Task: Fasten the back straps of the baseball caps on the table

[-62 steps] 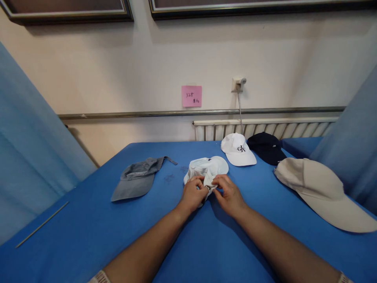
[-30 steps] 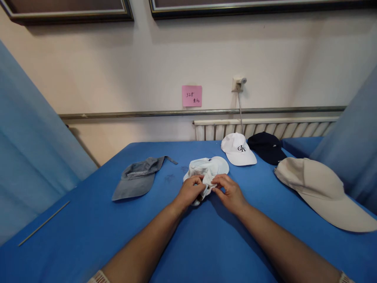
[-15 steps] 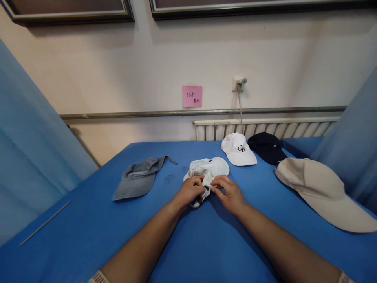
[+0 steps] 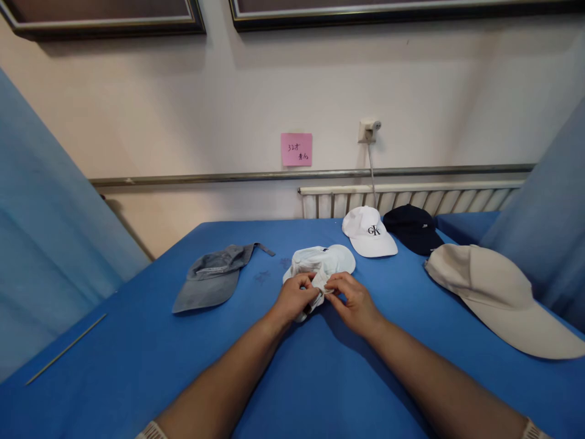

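A pale, whitish baseball cap (image 4: 340,259) lies on the blue-covered table (image 4: 315,378), its brim pointing away to the right and its back strap side toward me. My left hand (image 4: 296,297) pinches the cap's back edge near the strap. Close beside it, my right hand (image 4: 351,303) grips the same edge between thumb and fingers. Both hands are closed, and they partly hide the strap and the cap's opening.
On the left lie a grey cap (image 4: 210,280) with a loose strap and a thin stick (image 4: 66,349). To the right are a white cap (image 4: 368,235), a dark navy cap (image 4: 411,227) and a large beige cap (image 4: 489,286). A radiator (image 4: 411,198) runs behind the table.
My right fingers have shifted slightly left along the cap's back edge, closer to my left hand. The dark gap at the strap now shows less. The other caps stay put.
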The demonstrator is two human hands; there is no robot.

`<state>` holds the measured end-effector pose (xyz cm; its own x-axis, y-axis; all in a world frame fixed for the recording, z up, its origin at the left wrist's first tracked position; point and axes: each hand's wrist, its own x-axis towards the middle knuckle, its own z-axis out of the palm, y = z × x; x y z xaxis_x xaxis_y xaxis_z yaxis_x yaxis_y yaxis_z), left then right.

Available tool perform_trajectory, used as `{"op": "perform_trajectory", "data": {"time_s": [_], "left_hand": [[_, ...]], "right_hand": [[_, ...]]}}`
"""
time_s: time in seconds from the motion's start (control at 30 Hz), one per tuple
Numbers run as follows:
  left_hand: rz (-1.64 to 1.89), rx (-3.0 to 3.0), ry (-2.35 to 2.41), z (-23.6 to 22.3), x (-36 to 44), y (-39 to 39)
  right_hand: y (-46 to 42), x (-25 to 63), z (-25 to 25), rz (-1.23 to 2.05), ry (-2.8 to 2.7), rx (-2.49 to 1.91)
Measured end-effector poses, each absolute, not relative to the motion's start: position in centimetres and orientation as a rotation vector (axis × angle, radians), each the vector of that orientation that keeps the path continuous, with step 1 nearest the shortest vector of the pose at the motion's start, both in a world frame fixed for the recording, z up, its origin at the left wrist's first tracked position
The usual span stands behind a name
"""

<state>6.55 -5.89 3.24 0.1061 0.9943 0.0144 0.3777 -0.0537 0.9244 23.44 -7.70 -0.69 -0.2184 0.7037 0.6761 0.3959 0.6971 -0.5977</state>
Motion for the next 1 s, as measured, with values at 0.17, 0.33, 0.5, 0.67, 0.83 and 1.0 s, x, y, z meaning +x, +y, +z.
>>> {"op": "perform_trajectory", "data": {"time_s": [0.17,0.33,0.5,0.67,0.83,1.0], "left_hand": [[0.967,1.626,1.318,3.1,6.2,-5.5],[0.872,1.624,1.138,4.0,5.3,-5.2],[0.829,1.559,1.068,4.1,4.7,-5.0],[0.9,1.62,1.198,3.0,5.3,-4.8],[0.924,1.662,1.238,2.8,5.5,-4.7],[0.897,1.652,1.146,3.3,5.1,-4.6]], "right_hand": [[-7.5,23.6,-0.9,0.357,-1.828,-0.858],[-7.1,23.9,-1.1,0.407,-1.744,-0.92],[-7.2,23.9,-1.0,0.423,-1.728,-0.934],[-7.2,23.8,-0.8,0.425,-1.732,-0.925],[-7.2,23.9,-0.9,0.438,-1.701,-0.946],[-7.1,23.9,-1.1,0.442,-1.666,-0.957]]}}
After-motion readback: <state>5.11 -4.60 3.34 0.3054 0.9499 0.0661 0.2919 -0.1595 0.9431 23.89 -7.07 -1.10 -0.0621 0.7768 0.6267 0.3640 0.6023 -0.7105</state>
